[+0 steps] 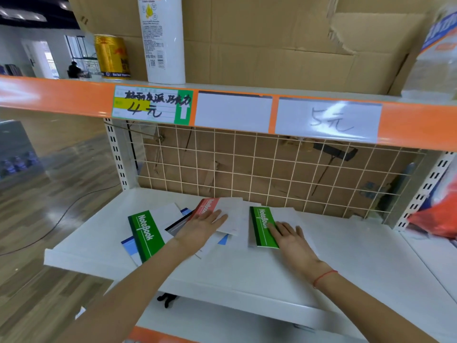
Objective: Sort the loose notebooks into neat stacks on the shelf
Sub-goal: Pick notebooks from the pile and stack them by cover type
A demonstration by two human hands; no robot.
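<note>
On the white metal shelf [346, 256] I count two green-spined notebooks, one red-spined, and a few blue-edged ones half buried, too overlapped to number. My left hand [201, 227] lies flat, fingers straight, on the red notebook [207, 206] in the loose pile. My right hand [293, 240] rests flat, fingers slightly spread, on the right green notebook [262, 226], which sits apart. The left green notebook [146, 235] slants atop the pile. Covers look smooth, rectangular. Behind runs a wire grid [272, 169] over cardboard.
</note>
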